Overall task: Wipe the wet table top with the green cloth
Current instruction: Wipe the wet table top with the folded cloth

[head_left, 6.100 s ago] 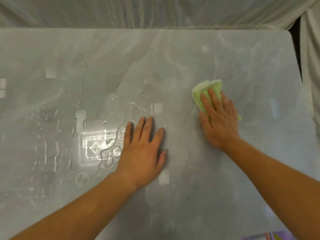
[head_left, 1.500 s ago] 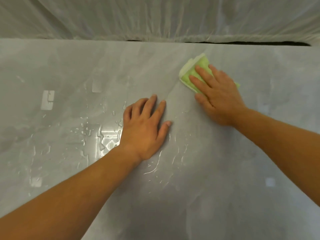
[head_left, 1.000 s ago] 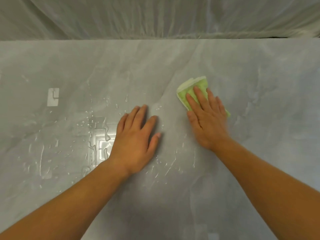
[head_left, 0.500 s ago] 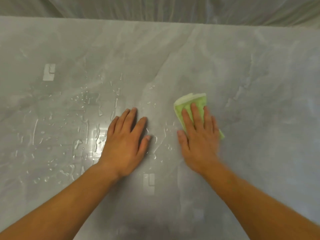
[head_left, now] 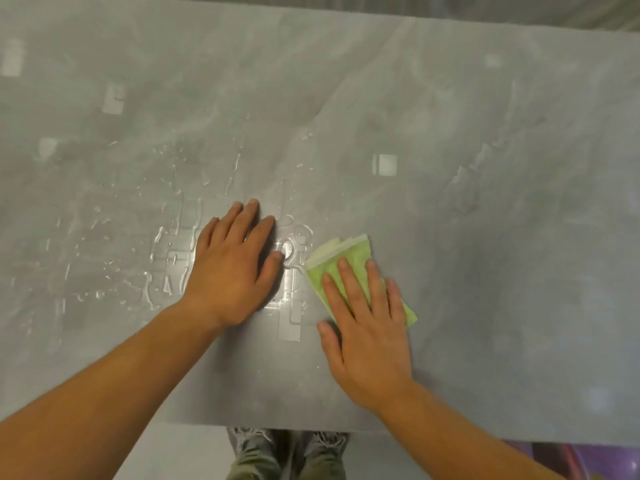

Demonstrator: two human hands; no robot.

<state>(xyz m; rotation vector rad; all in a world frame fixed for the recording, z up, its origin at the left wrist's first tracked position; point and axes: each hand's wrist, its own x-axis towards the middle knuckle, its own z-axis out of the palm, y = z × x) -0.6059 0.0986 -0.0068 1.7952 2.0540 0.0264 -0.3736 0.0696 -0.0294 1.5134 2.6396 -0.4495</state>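
A folded green cloth (head_left: 349, 258) lies flat on the grey marbled table top (head_left: 485, 209), a little right of centre. My right hand (head_left: 367, 327) presses on it with straight fingers, covering its near half. My left hand (head_left: 232, 268) rests flat on the table just left of the cloth, fingers straight. Water drops and streaks (head_left: 138, 258) spread over the table to the left of and around my left hand, with a small puddle (head_left: 294, 244) between the two hands.
The table's near edge (head_left: 311, 426) runs across the bottom, with my shoes (head_left: 287, 448) on the floor below it. A purple object (head_left: 588, 462) shows at the bottom right. Pale draped sheeting (head_left: 519, 12) hangs behind the far edge.
My right hand has drawn the cloth back toward me and slightly left, from the far side of the table to near my left hand. My left hand stayed flat on the table.
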